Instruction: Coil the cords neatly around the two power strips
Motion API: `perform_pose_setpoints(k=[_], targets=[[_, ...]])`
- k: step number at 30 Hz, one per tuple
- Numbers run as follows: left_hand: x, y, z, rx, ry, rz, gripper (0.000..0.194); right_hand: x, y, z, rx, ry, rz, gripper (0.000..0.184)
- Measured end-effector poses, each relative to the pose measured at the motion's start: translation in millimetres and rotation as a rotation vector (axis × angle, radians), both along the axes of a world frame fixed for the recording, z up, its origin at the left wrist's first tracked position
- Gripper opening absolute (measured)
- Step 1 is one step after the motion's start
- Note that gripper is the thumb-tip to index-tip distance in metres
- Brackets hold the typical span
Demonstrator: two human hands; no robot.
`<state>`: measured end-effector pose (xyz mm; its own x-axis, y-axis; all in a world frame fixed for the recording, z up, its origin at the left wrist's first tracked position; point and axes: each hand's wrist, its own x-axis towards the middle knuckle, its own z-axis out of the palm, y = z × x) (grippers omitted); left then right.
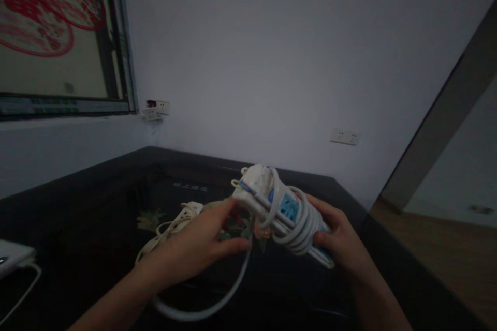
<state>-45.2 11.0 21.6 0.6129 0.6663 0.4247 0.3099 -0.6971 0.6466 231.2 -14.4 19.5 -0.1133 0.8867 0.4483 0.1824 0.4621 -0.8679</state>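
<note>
White power strip (289, 207) with blue socket faces, bound up in its own thick white cable (305, 225), lies tilted between the person's two hands, lifted over the counter. From where I'm standing, the right hand (337, 232) has it by the lower end, thumb on the near side and the grip closed round it. The left hand (212, 235) is by the raised end, thumb and fingers parted with a moderate gap; I can't tell whether its fingertips touch the strip. A loose stretch of the cable drops past that thumb and swings in a wide curve below the left wrist.

Over to the person's left, a white device (14, 257) with a thin white cord (37, 274) rests on the glossy black counter (272, 295). Just beyond the left forearm there's a bundle of cream cable (188, 212), partly hidden, close to a printed flower pattern (150, 220). Small pale lettering (190, 186) shows farther across.

Behind it all stands the pale wall (248, 62), with a white double socket (345, 137) on the right and more sockets (157, 109) near the window (81, 70), which carries red decorations (50, 0).
</note>
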Motion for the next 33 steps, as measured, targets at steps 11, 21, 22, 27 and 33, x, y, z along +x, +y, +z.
perform_pose_setpoints(k=[11, 21, 22, 27, 33], targets=[[15, -3, -14.9, -0.175, -0.65, -0.173, 0.113, -44, -12, -1.4, -0.071, 0.04, 0.218, 0.069], [29, -10, -11.7, -0.136, -0.455, -0.215, 0.074, -49, -14, 2.4, -0.024, -0.011, 0.158, 0.076], [28, -10, -11.5, -0.136, -0.423, -0.205, 0.071, -48, -14, 3.1, -0.013, -0.03, 0.145, 0.074], [27, -3, -17.0, -0.17, -0.212, -0.157, 0.051, -44, -15, 5.4, 0.012, -0.097, 0.143, 0.066], [27, 4, -16.6, -0.157, -0.191, -0.204, 0.058, -44, -16, 7.8, 0.043, -0.14, 0.09, 0.064]])
